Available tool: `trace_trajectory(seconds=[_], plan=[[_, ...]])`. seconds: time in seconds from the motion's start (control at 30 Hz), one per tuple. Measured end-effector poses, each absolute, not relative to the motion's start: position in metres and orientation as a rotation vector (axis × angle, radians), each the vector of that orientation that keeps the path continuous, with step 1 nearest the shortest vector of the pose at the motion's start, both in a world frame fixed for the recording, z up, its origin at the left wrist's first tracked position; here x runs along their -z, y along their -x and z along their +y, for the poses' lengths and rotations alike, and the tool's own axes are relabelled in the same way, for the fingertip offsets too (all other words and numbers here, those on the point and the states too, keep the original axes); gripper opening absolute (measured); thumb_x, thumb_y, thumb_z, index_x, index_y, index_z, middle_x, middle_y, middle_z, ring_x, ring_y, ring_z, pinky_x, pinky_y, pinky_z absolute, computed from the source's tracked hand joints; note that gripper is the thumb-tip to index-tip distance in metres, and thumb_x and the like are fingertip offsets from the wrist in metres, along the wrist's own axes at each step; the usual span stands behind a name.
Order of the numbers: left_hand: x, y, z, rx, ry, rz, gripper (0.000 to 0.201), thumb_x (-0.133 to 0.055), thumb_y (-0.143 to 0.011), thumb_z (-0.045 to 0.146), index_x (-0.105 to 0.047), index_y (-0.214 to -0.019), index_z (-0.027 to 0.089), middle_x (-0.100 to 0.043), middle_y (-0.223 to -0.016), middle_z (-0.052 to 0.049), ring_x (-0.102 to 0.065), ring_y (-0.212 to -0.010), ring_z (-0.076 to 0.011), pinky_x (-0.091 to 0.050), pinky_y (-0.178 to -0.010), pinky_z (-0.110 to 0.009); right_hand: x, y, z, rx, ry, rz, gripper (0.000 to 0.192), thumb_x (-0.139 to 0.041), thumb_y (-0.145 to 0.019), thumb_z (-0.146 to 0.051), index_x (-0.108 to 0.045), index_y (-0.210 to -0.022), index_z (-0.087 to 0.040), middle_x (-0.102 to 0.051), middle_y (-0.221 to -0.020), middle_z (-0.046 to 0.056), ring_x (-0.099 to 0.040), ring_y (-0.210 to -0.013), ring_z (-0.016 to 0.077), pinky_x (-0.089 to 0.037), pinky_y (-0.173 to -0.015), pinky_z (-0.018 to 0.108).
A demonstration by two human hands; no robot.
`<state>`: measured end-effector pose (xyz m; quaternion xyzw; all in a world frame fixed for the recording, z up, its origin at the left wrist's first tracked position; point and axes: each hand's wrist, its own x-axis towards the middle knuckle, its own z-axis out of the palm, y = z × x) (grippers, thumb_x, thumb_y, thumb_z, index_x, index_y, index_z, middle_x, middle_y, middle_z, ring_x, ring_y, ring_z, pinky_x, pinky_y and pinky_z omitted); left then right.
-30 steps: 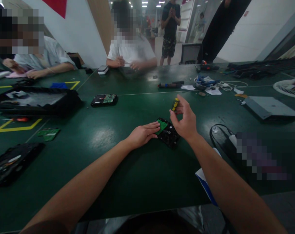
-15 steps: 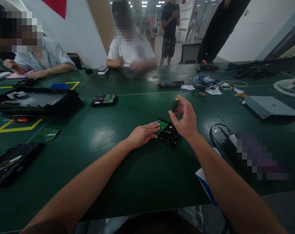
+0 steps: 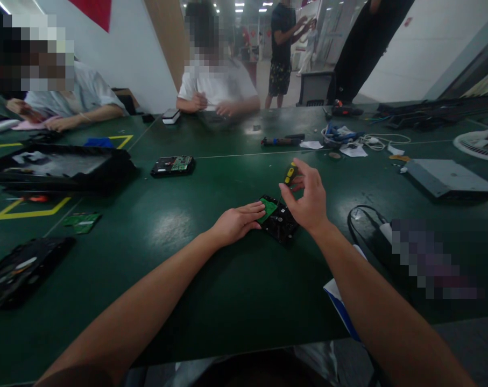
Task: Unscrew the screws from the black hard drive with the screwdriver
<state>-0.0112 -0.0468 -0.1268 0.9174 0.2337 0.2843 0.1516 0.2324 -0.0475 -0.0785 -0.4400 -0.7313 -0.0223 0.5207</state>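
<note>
1. The left hand (image 3: pixel 236 223) lies flat, fingers together, pressing on the green circuit board (image 3: pixel 267 208) of a black hard drive (image 3: pixel 279 222) at table centre.
2. The right hand (image 3: pixel 307 200), at the drive's 1 o'clock, pinches a yellow-and-black screwdriver (image 3: pixel 290 173) between thumb and fingertips, its other fingers loosely spread.
3. At 10 o'clock, well apart, lies a second hard drive (image 3: pixel 173 165); a loose green board (image 3: pixel 81 220) lies at 9 o'clock.
4. Two seated people work at the green table (image 3: pixel 211 279)'s far edge.

Green table (image 3: pixel 211 279), white walls (image 3: pixel 134 48), ceiling lights (image 3: pixel 239 6).
</note>
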Motion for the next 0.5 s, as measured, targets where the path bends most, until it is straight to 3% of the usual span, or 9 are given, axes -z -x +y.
trace_trajectory(seconds=[0.27,0.5], plan=[[0.1283,0.0115,-0.0468,-0.835,-2.620,0.659,0.045,-0.061,-0.096,0.032,-0.060,-0.139,0.018,-0.058,-0.146,-0.014,-0.049,-0.141,-0.0259,-0.043,-0.117,-0.050,0.0772,-0.2321,-0.0482,0.075,1.058,-1.759,0.065,-0.061,-0.089,-0.022,-0.038,-0.149,-0.031,-0.054,-0.123,0.009,-0.062,-0.086,0.0214,-0.061,-0.075,0.043],[0.1272,0.0116,-0.0469,-0.811,-2.625,0.671,0.045,-0.059,-0.097,0.033,-0.061,-0.138,0.014,-0.058,-0.145,-0.015,-0.048,-0.142,-0.0248,-0.041,-0.119,-0.047,0.0753,-0.2311,-0.0500,0.039,1.025,-1.794,0.068,-0.058,-0.089,-0.020,-0.036,-0.152,-0.032,-0.055,-0.125,0.009,-0.062,-0.093,0.0221,-0.061,-0.079,0.042]])
